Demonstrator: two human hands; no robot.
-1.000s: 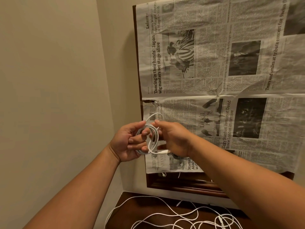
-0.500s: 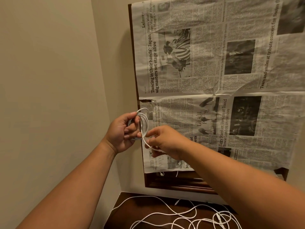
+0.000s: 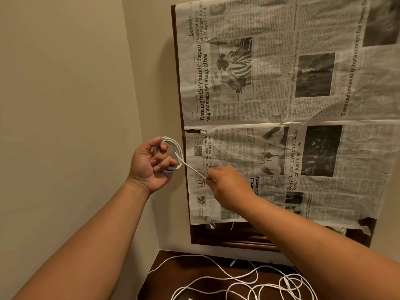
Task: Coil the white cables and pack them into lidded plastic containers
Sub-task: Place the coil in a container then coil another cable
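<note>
Newspaper backdrop (image 3: 281, 105); cable coil (image 3: 177, 148) tight in left hand (image 3: 149, 167), its tail (image 3: 192, 168) pinched in right hand (image 3: 229, 187).

Two hands meet at mid-frame before a papered wall, with a table below.

The left hand (image 3: 149, 167) is left of centre, with a coil (image 3: 175, 148) held in its fingers. A strand (image 3: 192, 168) runs from the coil down and right to the right hand (image 3: 229, 187), near it at centre. Behind both hands, a newspaper (image 3: 281, 105) fills the upper right, hung over a board (image 3: 238, 241) whose edges show left of it and below it. A wall (image 3: 65, 83) takes the left side. Cables (image 3: 249, 280) lie on the table (image 3: 164, 269) at the bottom centre.
</note>
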